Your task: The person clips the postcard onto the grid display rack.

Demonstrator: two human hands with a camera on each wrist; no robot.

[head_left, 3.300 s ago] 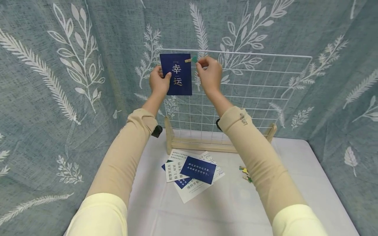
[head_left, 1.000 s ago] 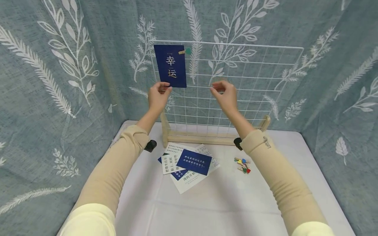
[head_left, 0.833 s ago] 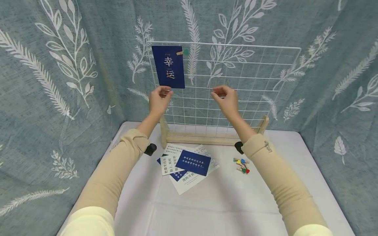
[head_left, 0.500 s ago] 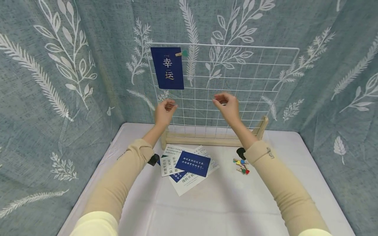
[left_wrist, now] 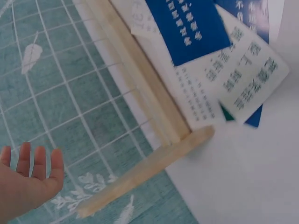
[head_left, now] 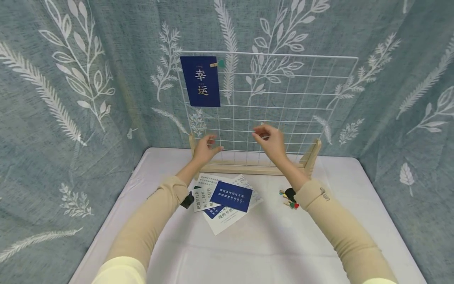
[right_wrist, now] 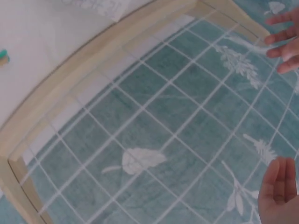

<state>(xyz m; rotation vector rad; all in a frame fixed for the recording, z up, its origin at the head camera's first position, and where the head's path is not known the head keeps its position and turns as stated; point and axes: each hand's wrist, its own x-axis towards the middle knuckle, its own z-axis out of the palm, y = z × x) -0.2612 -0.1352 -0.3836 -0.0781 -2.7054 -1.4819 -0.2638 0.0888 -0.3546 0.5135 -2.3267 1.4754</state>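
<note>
A dark blue card (head_left: 200,81) with two large characters hangs at the upper left of a white wire grid (head_left: 283,94). One small wooden clothespin (head_left: 214,64) with a green heart holds its right edge near the top. Below the card, my left hand (head_left: 205,152) is in front of the grid with relaxed fingers and nothing in them. To the right, my right hand (head_left: 271,142) is level with the lower grid, thumb and fingers loosely bent, also holding nothing. Under the hands, several printed cards overlap on the table, a blue card (head_left: 231,196) on top.
The grid stands in a wooden base (head_left: 244,168) with angled feet at the back of the white-covered table (head_left: 248,256). Several small coloured clothespins (head_left: 291,204) lie right of the cards, partly behind the right wrist camera. A leaf-patterned curtain (head_left: 88,177) surrounds the table.
The right hand has left the clothespin and the left hand has let go of the blue card, which stays hanging on the grid. Both hands have come down towards the table.
</note>
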